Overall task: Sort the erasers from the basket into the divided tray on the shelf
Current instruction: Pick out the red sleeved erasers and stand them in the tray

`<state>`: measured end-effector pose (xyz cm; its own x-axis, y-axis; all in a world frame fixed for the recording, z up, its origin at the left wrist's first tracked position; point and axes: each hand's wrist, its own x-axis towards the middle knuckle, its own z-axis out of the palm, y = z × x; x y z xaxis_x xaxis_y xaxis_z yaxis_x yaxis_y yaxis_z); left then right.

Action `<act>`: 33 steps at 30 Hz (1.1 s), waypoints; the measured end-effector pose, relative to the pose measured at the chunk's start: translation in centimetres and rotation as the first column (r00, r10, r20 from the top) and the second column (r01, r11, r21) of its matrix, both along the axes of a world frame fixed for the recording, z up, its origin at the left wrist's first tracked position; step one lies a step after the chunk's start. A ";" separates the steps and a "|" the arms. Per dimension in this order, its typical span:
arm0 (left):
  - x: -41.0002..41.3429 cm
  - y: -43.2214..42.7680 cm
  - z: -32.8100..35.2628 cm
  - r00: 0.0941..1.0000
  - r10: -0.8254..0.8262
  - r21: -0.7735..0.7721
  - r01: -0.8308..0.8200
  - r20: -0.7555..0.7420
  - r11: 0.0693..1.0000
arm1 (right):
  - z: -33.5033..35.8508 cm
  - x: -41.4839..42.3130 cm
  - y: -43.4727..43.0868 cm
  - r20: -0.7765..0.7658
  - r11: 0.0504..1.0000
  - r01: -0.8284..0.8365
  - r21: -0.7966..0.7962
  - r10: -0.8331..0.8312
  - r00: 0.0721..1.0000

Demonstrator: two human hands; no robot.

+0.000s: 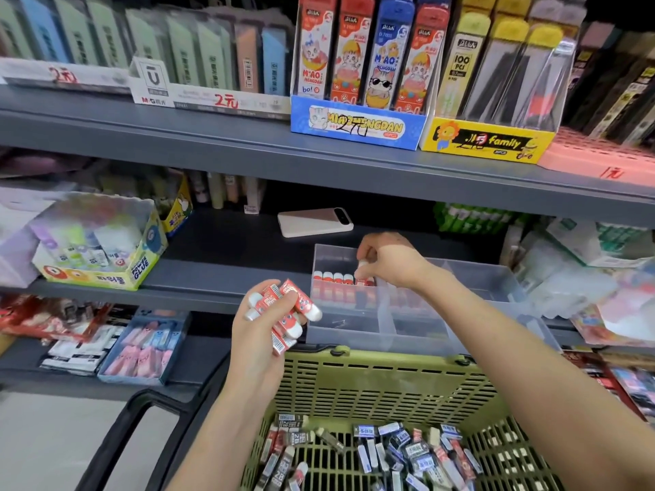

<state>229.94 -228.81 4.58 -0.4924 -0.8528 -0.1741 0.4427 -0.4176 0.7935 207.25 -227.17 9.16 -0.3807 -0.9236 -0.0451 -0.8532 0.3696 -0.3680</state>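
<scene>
A person's right hand [386,264] pinches one red-sleeved white eraser [362,266] over the left compartment of a clear plastic divided tray [354,343] on the shelf, at the end of a row of matching upright erasers [333,278]. The left hand [264,334], fingers curled tight, clutches a bundle of red-sleeved erasers [289,306] beside the tray, seemingly as ready supply. Below, a green slatted plastic basket [390,365] holds loose mixed erasers [407,451], evidently unsorted.

Left hand [262,324]: bare; behind the grip, wrist and left forearm [227,419] uncovered as far as seen. Right hand [390,264]: bare, right forearm [531,349] likewise uncovered. Nails at the grip seem short and plain; blur prevents certainty.
</scene>
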 end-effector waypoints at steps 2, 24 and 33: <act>0.1 -0.1 -0.1 1.000 0.007 0.028 -0.007 -0.003 1.000 | -0.3 0.0 0.0 -0.001 1.000 -0.015 0.004 0.016 1.000; 0.1 -0.3 -0.2 0.998 -0.059 -0.026 0.059 -0.007 0.998 | 0.4 7.0 5.3 0.261 0.953 -0.035 -0.302 0.118 0.958; -0.2 -0.4 -0.2 1.000 0.002 0.034 -0.002 -0.024 0.999 | -0.6 10.3 6.0 0.732 0.856 0.336 -0.393 0.070 0.677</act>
<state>229.73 -229.17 4.38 -0.4951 -0.8477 -0.1907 0.4624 -0.4429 0.7682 217.53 -221.12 8.57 -0.5389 -0.8403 0.0590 -0.2128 0.0681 -0.9747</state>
